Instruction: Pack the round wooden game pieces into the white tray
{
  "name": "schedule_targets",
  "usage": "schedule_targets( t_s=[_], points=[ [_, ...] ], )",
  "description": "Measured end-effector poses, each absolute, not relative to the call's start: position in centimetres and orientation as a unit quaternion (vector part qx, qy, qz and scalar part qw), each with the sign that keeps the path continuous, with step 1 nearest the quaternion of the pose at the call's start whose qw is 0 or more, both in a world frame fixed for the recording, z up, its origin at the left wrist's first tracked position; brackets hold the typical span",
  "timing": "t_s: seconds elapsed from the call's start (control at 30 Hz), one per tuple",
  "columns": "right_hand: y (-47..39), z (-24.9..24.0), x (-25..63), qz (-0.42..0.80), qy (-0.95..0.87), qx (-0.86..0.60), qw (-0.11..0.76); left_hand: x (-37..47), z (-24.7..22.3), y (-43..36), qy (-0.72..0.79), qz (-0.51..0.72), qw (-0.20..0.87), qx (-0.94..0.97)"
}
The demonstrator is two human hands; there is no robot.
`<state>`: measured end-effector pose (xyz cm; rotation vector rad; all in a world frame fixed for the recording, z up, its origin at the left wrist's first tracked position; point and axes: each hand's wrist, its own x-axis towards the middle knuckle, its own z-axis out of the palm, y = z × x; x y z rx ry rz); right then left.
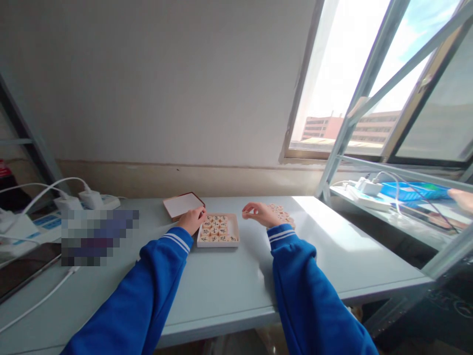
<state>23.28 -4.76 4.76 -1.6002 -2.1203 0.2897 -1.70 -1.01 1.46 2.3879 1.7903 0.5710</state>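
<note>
My left hand [192, 222] is at the left side of a shallow, white, square box [218, 244] on a pale grey table [236, 281]; its fingers are drawn together, and I cannot tell whether they pinch anything. In the box, round, tan game pieces [215, 230] sit in rows along the left and front, bearing dark Chinese-style characters too small to read. My right hand [261, 214] is raised to the right of the box, thumb and forefinger curved toward each other; whether a piece is between them I cannot tell. Partly behind that hand is a cluster of similar tan round pieces [283, 212]. A white-lined lid with a dark red edge [183, 204] lies behind my left hand. Further left are a white power strip with plugs [111, 201], a black phone [27, 270] and a patch obscured by pixelation. A red label on a dark bottle [5, 170] at the far left is illegible.
</note>
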Motion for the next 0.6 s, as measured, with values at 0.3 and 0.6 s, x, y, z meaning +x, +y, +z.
schedule_targets(
  t_s=[0.3,0.6],
  points=[
    [-4.0,3.0,26.1,-0.035,-0.685,-0.716,0.13,-1.6,1.7,-1.1,0.587,0.188,0.061,0.785],
    [-3.5,2.7,26.6,0.009,-0.741,-0.641,0.197,-1.7,1.3,-1.0,0.596,0.184,0.048,0.78]
  ],
)
